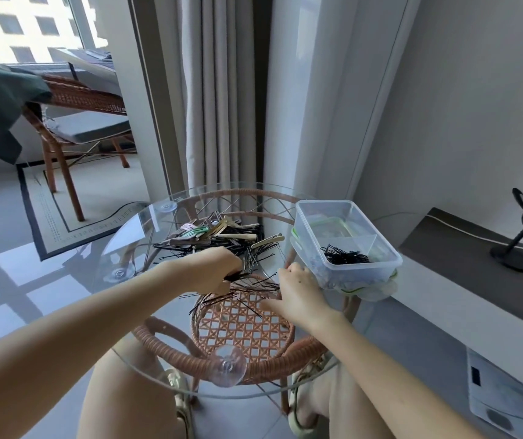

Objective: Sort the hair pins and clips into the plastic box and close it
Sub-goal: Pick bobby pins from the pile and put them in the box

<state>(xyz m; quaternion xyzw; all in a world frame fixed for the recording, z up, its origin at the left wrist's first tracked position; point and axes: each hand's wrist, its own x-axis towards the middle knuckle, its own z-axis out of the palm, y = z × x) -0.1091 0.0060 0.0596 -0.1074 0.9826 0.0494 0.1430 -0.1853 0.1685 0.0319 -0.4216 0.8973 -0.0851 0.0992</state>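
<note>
Bench (146,223): round glass top on a rattan frame. Clip heap (219,236): centre, far side, long axes mostly left to right. Left hand (219,270): grip curled round a pin bundle (238,275), ends pointing right. Loose pins (222,301): fanned between the hands. Right hand (298,293): fingers bent; grip cannot be told. Plastic box (326,205): right edge, uncovered, long axis far-left to near-right, boxed pins (345,257) in the near compartment.

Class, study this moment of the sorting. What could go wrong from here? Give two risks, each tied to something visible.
1. The plastic box sits on its lid at the right edge of the glass table, seemingly overhanging; a nudge from the right hand beside it might tip it off.
2. The left hand grips a loose bunch of black pins; some could slip out before reaching the box.
</note>
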